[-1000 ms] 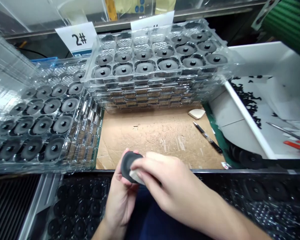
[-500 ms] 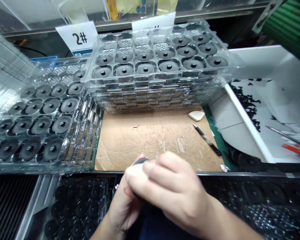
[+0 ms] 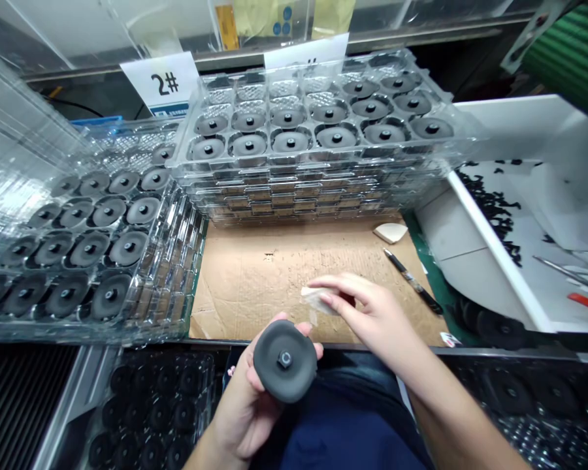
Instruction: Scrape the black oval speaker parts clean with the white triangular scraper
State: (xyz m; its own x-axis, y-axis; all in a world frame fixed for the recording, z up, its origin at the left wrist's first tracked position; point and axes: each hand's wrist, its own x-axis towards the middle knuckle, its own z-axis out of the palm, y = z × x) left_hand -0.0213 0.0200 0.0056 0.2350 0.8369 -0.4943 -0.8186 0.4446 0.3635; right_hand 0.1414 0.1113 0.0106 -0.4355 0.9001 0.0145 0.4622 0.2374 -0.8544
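A round dark grey disc with a small raised hub (image 3: 285, 375) rests in my left hand (image 3: 247, 398), its hub side turned up toward me. My left fingers wrap round its far edge and my thumb grips the near side. My right hand (image 3: 367, 310) is a short way off to the right, over the cardboard. Between its thumb and fingers it pinches a small white pad (image 3: 319, 299). The disc and the pad are apart. A second white wedge-shaped pad (image 3: 391, 232) lies on the cardboard sheet (image 3: 245, 274), near a black pen (image 3: 411, 279).
Stacked clear plastic trays (image 3: 294, 156) holding similar discs stand behind the cardboard. Another tray stack (image 3: 142, 261) is on the left. At the right a white bin (image 3: 500, 254) contains small black parts (image 3: 494, 202). A lower tray of discs (image 3: 151, 405) sits at lower left.
My hands have come apart. The right hand moved up and right with the white pad now visible, and the disc in my left hand, mostly hidden before, now shows its whole face.
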